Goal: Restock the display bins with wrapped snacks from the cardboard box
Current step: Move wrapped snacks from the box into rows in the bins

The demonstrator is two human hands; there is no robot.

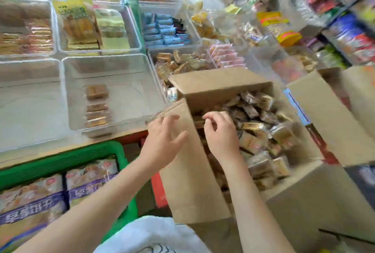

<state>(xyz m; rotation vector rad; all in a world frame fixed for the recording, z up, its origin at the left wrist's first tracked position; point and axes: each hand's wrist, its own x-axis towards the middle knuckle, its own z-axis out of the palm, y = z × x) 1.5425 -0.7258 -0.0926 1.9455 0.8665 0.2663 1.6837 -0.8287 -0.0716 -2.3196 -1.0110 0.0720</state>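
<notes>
While both bare forearms reach forward, the left hand hovers over the left flap of the cardboard box with its fingers spread and loose, holding nothing. The right hand is inside the box opening, with its fingers curled down among the wrapped snacks; whether it already pinches one cannot be told. One box is open, with four flaps spread, and the snacks in it are too many to count. Just to its left stands a clear display bin with about five brown wrapped snacks in one short row. Below the counter, one green basket holds two large snack bags.
</notes>
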